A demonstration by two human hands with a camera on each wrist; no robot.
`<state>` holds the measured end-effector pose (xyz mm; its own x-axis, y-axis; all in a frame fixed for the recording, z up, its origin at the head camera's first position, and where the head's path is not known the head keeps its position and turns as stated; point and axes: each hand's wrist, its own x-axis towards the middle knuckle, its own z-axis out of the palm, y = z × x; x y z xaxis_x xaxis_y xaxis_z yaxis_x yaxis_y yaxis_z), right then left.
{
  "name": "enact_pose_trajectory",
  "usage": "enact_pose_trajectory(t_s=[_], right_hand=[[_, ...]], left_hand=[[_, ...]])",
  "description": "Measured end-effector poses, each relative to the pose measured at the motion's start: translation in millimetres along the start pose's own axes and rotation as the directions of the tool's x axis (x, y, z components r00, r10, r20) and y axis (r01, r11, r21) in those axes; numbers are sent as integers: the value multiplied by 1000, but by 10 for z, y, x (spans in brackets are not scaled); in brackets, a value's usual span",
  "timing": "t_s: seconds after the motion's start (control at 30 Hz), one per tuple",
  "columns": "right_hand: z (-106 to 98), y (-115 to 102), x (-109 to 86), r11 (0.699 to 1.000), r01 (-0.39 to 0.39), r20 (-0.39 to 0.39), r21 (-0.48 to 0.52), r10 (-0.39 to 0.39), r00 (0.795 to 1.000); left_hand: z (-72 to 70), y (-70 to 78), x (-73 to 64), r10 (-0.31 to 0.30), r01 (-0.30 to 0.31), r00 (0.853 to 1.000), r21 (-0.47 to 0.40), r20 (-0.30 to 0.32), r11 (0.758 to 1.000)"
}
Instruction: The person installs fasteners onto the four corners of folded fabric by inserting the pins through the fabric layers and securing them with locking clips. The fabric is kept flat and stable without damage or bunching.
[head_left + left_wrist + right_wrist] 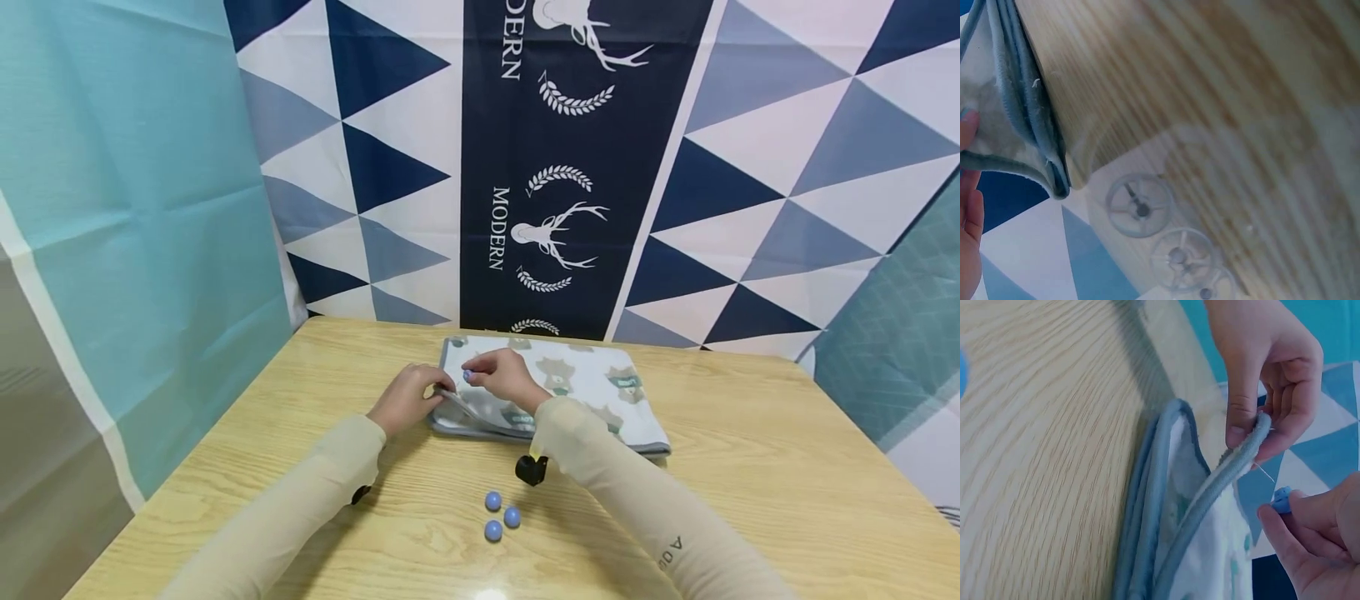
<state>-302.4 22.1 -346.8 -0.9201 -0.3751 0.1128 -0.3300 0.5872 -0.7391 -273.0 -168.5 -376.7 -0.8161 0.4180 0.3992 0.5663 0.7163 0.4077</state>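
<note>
A folded white blanket (pixel 585 367) with bear prints and grey edging lies at the back of the table. My left hand (pixel 411 397) pinches its lifted near-left edge, thumb on one side and fingers on the other. Between thumb and fingertips my right hand (pixel 504 373) holds a small blue-headed pin (pixel 1282 500). Its thin metal needle points at the raised grey edging (pixel 1235 465), just beside the left fingertips in the right wrist view. Below the raised flap, the other folded layers (pixel 1029 106) stay stacked on the table.
Three round blue pieces (pixel 493 531) sit near the front middle of the wooden table (pixel 420 533). A black wrist camera (pixel 531 470) hangs under the right sleeve. Patterned cloth (pixel 390 167) hangs behind the table, with a teal curtain (pixel 150 208) at the left.
</note>
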Motion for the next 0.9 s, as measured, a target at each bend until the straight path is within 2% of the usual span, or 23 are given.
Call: enact_pose_trajectory(t_s=[0.1,0.27,0.53,0.77,0.9], right_hand=[[5,10,5,997,-43,-8,60,43,999],[17,11,25,995,-58,-9,84,59,998],[26,0,33,999,-29,-13,44,30,999],[11,-5,39,999,-24,-13,25,24,1000],[34,18,36,1000,-2,-2,7,2,1000]], left_hand=[[10,4,16,9,-10,1000,-10,-7,1000],[19,-12,25,-5,4,1000,-50,-20,999],[19,-17,19,-29,24,999,-103,-43,994],[13,-16,37,4,-9,999,-114,-41,993],[26,-25,11,0,-4,999,-130,-33,992]])
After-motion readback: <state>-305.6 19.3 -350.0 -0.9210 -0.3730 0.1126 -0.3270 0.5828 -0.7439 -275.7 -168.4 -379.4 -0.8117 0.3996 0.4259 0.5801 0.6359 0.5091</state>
